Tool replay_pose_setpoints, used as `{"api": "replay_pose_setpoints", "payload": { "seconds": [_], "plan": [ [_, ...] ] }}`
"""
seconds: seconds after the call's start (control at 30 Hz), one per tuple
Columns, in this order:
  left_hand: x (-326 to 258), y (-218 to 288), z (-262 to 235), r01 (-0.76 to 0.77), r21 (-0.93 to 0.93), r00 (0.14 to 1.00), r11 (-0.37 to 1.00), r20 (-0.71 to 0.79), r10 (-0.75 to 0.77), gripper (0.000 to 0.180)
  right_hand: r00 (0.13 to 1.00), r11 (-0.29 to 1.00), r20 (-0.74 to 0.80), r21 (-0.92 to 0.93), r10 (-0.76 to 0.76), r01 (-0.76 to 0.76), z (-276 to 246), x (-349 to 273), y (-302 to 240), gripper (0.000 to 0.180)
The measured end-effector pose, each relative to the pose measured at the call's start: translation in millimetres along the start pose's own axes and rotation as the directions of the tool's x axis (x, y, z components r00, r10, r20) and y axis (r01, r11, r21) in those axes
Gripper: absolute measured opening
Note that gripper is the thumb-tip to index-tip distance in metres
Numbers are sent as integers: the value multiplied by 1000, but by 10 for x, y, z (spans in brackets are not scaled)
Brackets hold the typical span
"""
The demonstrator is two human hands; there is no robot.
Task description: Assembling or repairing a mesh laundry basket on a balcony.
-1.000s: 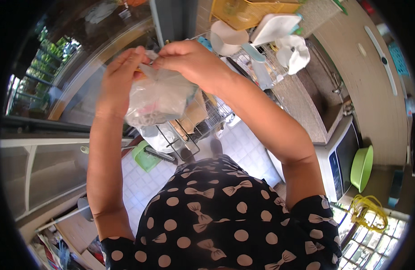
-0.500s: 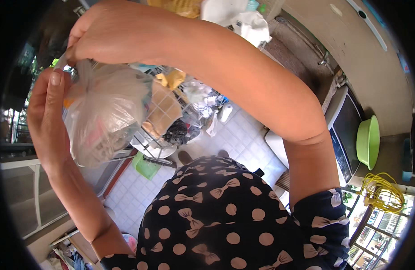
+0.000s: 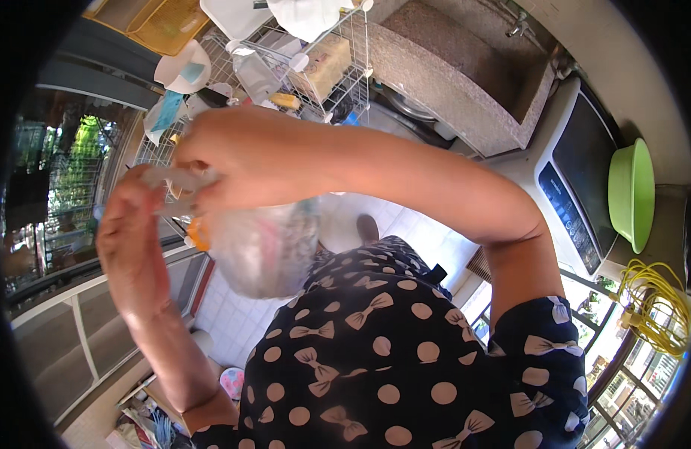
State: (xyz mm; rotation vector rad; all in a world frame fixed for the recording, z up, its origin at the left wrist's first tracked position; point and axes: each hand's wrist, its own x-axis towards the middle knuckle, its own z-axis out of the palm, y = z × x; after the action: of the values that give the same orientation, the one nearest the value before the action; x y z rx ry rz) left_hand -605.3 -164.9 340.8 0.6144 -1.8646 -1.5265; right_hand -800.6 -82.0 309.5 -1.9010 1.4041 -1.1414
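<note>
Left hand (image 3: pixel 134 232) and right hand (image 3: pixel 244 159) both pinch the plastic bag (image 3: pixel 259 254) by its neck, best hold imo; bulge below's probably squishy.

Daylit, brightest at barred window (image 3: pixel 631 393) near right, clipping to white; darker at left window (image 3: pixel 97 168). Motion-blurred on plastic bag (image 3: pixel 259 251) and left hand (image 3: pixel 134 228). Bent toward edges, black at rim.

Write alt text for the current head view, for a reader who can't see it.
A person's left hand and right hand grip the top of a filled translucent plastic bag before a black patterned garment. Around them are a wire rack, stone sink and green basin.
</note>
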Motion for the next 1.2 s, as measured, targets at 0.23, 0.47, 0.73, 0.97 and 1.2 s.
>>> {"api": "replay_pose_setpoints", "payload": {
  "seconds": [0.23, 0.47, 0.73, 0.97, 1.2],
  "plan": [
    [-331, -794, 867, 311, 99, 934, 945, 154, -323, 8, 976, 962, -194, -230, 101, -145, 601, -1113, 802, 39],
    [-1064, -2145, 1187, 113, 444, 914, 889, 303, -268, 14, 843, 842, -249, -148, 476, -519, 1735, -1961, 1451, 23],
    [-1438, -3019, 942, 306, 534, 812, 788, 286, -508, 14, 779, 754, -81, -207, 622, -624, 2688, -2274, 2048, 16],
    [-1630, -3351, 694, 492, 465, 775, 735, 151, -614, 24, 645, 639, -23, -110, 764, -761, 3206, -2198, 2368, 16],
    [-2154, -3733, 61, 614, 540, 629, 576, 105, -770, 29, 386, 435, -257, 173, 886, -884, 3515, -2016, 2908, 28]
  ]
}}
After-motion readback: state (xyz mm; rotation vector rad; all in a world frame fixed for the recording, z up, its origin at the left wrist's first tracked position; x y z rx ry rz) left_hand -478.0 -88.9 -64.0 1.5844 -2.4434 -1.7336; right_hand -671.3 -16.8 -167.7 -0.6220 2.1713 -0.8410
